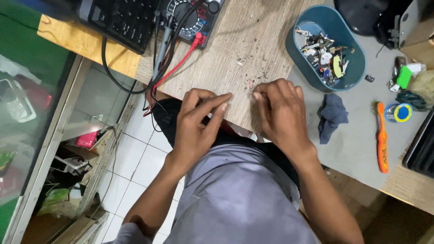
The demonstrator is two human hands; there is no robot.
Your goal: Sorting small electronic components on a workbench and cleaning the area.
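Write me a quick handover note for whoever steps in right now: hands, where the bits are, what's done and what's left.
Left hand: at the near edge of the wooden board, fingertips pinched together; anything held is too small to see.
Right hand: knuckles up, fingertips down on the board, beside a tiny red piece and scattered dark debris.
Multimeter with red and black leads lies at the far edge, untouched.
Blue tub of small parts, dark cloth and orange brush sit to the right on the grey mat.
Done: cannot tell. Left: debris is spread over the board.
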